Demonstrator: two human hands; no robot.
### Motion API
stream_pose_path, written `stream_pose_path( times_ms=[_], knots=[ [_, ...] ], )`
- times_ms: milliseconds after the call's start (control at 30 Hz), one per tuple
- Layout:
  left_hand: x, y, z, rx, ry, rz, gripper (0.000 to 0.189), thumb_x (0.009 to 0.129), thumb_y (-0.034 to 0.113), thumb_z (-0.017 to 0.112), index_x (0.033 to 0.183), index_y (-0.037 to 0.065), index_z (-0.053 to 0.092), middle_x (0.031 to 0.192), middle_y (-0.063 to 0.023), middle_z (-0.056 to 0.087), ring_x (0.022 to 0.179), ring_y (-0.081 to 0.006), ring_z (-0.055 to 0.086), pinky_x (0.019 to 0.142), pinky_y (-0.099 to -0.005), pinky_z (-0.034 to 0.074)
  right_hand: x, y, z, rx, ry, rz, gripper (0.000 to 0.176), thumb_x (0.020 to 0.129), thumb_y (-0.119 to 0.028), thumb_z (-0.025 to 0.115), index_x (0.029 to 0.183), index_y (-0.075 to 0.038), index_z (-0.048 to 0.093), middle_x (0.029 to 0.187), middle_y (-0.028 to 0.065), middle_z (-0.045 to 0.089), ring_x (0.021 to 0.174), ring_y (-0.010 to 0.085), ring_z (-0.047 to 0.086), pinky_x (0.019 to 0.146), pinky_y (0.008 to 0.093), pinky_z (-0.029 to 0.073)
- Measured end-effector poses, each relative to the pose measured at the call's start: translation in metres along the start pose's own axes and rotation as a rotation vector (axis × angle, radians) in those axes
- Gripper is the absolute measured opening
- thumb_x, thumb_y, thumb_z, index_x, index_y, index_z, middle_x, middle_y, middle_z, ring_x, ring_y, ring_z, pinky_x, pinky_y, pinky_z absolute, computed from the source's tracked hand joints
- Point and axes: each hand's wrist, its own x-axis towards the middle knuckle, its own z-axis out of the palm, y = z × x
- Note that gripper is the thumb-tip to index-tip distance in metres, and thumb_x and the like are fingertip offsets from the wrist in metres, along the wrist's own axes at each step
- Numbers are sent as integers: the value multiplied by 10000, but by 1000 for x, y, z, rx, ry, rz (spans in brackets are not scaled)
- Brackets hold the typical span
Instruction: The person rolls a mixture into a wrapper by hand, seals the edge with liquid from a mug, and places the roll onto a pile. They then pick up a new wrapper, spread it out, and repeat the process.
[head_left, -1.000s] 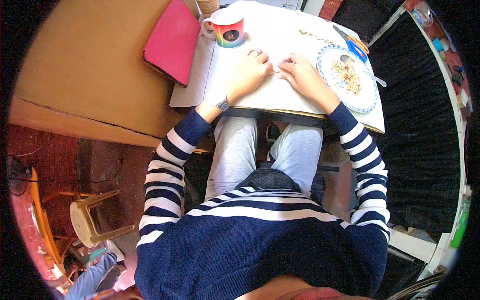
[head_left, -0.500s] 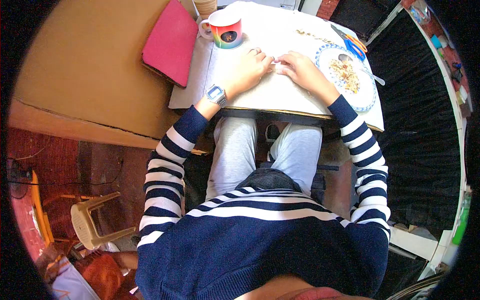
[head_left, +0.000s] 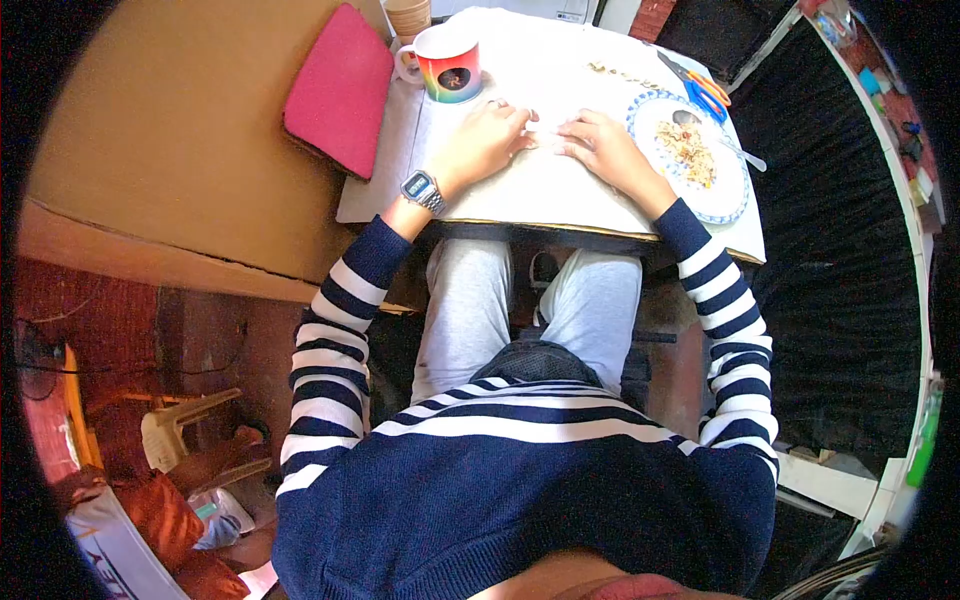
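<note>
Over the white sheet (head_left: 580, 205) on the table, my left hand (head_left: 488, 145) bends its fingers together, wearing a ring and a digital wristwatch (head_left: 423, 190). Facing it a short way off, my right hand (head_left: 607, 147) also has its fingertips drawn in. Something small and whitish seems to lie at the fingertips, but glare washes it out. A rainbow-coloured mug (head_left: 447, 68) stands beyond my left hand. To the right of my right hand is a blue-rimmed plate (head_left: 728, 190) holding a crumbly light-brown mix (head_left: 687, 150) and a spoon (head_left: 745, 155).
Orange-and-blue scissors (head_left: 706, 95) lie behind the plate, near a line of small bits (head_left: 625, 74). A pink-covered flat case (head_left: 340, 90) rests at the left, with a tan cup (head_left: 407, 18) behind the mug. Another person's orange clothing (head_left: 165, 520) shows at lower left.
My hands have moved slightly apart, widening the gap between their fingertips. At lower left the other person has shifted, and a white printed item there shows more.
</note>
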Motion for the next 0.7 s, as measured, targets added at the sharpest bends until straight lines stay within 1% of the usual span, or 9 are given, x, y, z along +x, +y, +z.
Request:
stream_pose_path(
  times_ms=[100, 200, 233, 333, 400, 433, 500, 533, 700],
  knots=[
    [1, 2, -2, -12, -13, -11, 262, 813, 171, 649, 1034, 59, 563, 866, -156, 633, 878, -325, 588, 779, -418, 463, 1, -2, -2, 6, -28, -2, 225, 798, -160, 655, 961, -4, 660, 861, 159, 613, 854, 327, 592, 779, 382, 480],
    [3, 6, -9, -27, -37, -16, 277, 815, 155, 651, 1049, 51, 545, 860, -157, 632, 844, -310, 607, 757, -393, 473, 4, 0, -5, 44, -56, 13, 237, 811, -159, 646, 980, 6, 654, 883, 166, 633, 845, 312, 611, 774, 371, 486],
    [3, 8, -13, -105, -83, -63, 275, 816, 135, 649, 1053, 48, 541, 846, -150, 630, 818, -290, 612, 739, -377, 477, 5, 1, -6, 63, -63, 19, 241, 815, -157, 643, 987, 12, 650, 892, 170, 640, 839, 304, 619, 770, 366, 489],
    [4, 11, -27, -359, -196, -178, 264, 826, 80, 638, 1063, 40, 531, 807, -120, 621, 749, -221, 617, 689, -329, 482, 7, -3, -15, 216, -197, 163, 231, 829, -134, 634, 1000, 22, 641, 895, 140, 665, 802, 235, 641, 749, 344, 497],
    [3, 8, -32, -551, -242, -217, 245, 842, 53, 627, 1067, 38, 530, 787, -85, 613, 718, -161, 607, 660, -294, 479, 9, 2, -17, 505, -257, 250, 233, 829, -135, 639, 1010, 13, 640, 881, 103, 664, 785, 191, 627, 736, 333, 497],
    [2, 6, -32, -633, -264, -242, 241, 851, 54, 623, 1072, 38, 529, 785, -67, 608, 724, -142, 598, 662, -288, 478, 10, 4, -17, 649, -286, 292, 235, 829, -135, 641, 1015, 9, 640, 874, 85, 664, 776, 169, 621, 729, 327, 497],
    [1, 0, -31, -798, -310, -293, 232, 870, 55, 616, 1083, 37, 528, 782, -30, 597, 737, -105, 581, 664, -275, 475, 10, -1, -22, 718, -314, 329, 244, 826, -129, 650, 1032, 1, 639, 864, 65, 656, 780, 151, 608, 724, 309, 495],
    [0, -3, -31, -799, -344, -305, 235, 874, 67, 619, 1089, 35, 531, 793, -23, 600, 741, -96, 579, 668, -271, 475, 10, -4, -24, 752, -329, 348, 249, 825, -127, 654, 1040, -3, 639, 860, 55, 653, 782, 142, 601, 721, 301, 493],
    [-3, -8, -30, -751, -488, -399, 303, 875, 100, 636, 1156, 17, 559, 898, -19, 632, 785, -72, 574, 714, -252, 482, 1, -2, -19, 381, -244, 112, 281, 810, -132, 679, 1056, 0, 644, 838, 64, 661, 740, 121, 589, 680, 266, 480]
  ],
)
